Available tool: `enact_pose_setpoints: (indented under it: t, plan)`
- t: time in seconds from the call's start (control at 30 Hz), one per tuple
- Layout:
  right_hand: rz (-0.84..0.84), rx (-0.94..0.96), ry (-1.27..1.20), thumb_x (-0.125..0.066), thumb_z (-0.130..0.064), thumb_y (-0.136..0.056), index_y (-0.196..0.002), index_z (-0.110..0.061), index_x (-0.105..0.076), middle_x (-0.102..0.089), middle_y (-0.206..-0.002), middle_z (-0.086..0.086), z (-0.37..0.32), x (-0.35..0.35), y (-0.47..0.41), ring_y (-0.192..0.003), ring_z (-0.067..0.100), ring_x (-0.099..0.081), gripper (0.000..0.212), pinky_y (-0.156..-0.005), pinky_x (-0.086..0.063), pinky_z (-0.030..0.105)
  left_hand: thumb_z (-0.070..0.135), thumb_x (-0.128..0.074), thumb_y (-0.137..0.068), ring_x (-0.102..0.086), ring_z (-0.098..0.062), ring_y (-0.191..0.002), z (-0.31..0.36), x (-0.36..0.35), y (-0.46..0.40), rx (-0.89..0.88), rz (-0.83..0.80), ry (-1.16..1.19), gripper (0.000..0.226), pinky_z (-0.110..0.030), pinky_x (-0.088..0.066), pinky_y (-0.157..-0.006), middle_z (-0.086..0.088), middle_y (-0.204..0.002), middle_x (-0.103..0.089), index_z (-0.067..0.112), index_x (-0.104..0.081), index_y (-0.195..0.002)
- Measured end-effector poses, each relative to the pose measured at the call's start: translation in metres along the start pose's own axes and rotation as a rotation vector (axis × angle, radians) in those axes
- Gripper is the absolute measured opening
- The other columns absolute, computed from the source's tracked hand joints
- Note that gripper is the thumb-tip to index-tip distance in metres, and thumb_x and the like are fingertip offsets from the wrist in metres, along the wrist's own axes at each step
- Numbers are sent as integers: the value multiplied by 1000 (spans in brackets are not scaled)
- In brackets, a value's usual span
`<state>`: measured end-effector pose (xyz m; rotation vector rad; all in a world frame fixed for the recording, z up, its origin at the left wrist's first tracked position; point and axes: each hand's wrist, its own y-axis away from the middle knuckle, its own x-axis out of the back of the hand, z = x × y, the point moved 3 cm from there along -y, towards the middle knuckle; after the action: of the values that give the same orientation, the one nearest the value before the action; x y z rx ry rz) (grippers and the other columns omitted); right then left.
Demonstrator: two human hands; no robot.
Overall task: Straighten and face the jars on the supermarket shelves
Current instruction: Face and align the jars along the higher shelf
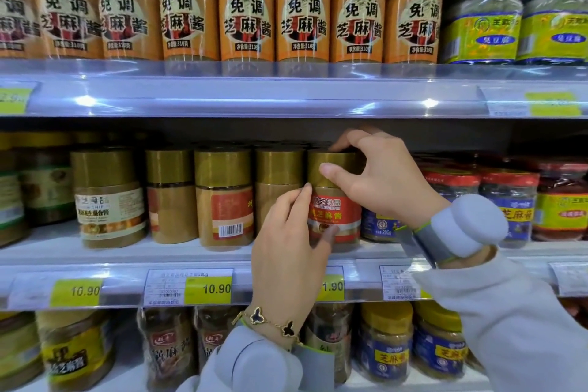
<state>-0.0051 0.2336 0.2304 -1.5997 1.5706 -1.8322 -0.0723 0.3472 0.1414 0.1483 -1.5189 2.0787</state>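
Note:
On the middle shelf stands a gold-lidded jar with a red label (334, 216), its label facing forward. My right hand (378, 178) grips its gold lid from above and the right. My left hand (288, 245) wraps the jar's lower left side, thumb across the label's bottom. Left of it stand three more gold-lidded jars: one (278, 181) partly hidden behind my left hand, one (224, 197) with its red label turned sideways showing a barcode, and one (171, 197) with the label almost turned away.
A white-labelled gold-lidded jar (109, 200) stands further left. Red-lidded jars (509, 200) fill the shelf to the right. Orange-labelled tall jars (302, 9) line the top shelf. Price rails with yellow tags (208, 289) edge the shelves; more jars (386, 344) stand below.

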Motion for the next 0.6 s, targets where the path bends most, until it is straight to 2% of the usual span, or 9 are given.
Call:
enact_pose_setpoints:
  t: [0.1,0.17,0.3,0.4,0.5,0.6]
  plan:
    - [34,-10,59,-62,-60,-67,-85,-31,-52,-38,-75,-20,-4,-3,0,-68,1,-40,35,-59,-27,11,38,-71,-75,-53,-11,-110,0,-3,2,21,-3,8,70,-20,-43,-82,4,-124,-53,17,-43,-136]
    - [42,-17,56,-64,-56,-69,-83,-31,-50,-37,-75,-21,-5,-4,0,-68,-3,-39,31,-58,-28,10,39,-71,-75,-53,-11,-111,0,-4,4,24,-1,3,71,-22,-45,-84,4,-125,-53,16,-42,-136]
    - [-3,-16,-16,-67,-45,-72,-83,-30,-51,-48,-79,-16,1,-1,-2,-77,4,-44,24,-62,-28,7,43,-70,-75,-51,-9,-110,0,-4,4,25,-7,-6,73,-21,-44,-83,7,-126,-51,19,-40,-137]
    - [-41,-2,-57,-68,-36,-74,-86,-25,-54,-52,-84,-12,5,1,-2,-84,10,-48,21,-62,-30,14,44,-68,-75,-51,-7,-110,-1,-4,5,27,-17,-1,73,-20,-44,-84,8,-128,-50,21,-38,-138]
    - [-61,4,-81,-68,-31,-77,-91,-19,-58,-56,-89,-9,7,3,-1,-89,12,-52,21,-71,-33,19,44,-69,-75,-51,-8,-111,0,-5,7,26,-17,-3,73,-21,-44,-85,7,-128,-50,20,-39,-138]
    - [-75,-2,-57,-66,-37,-76,-91,-21,-57,-59,-93,-5,6,5,0,-88,14,-53,24,-74,-38,25,47,-70,-73,-51,-9,-112,2,-7,7,36,-13,-22,77,-24,-46,-87,6,-127,-51,20,-39,-138]
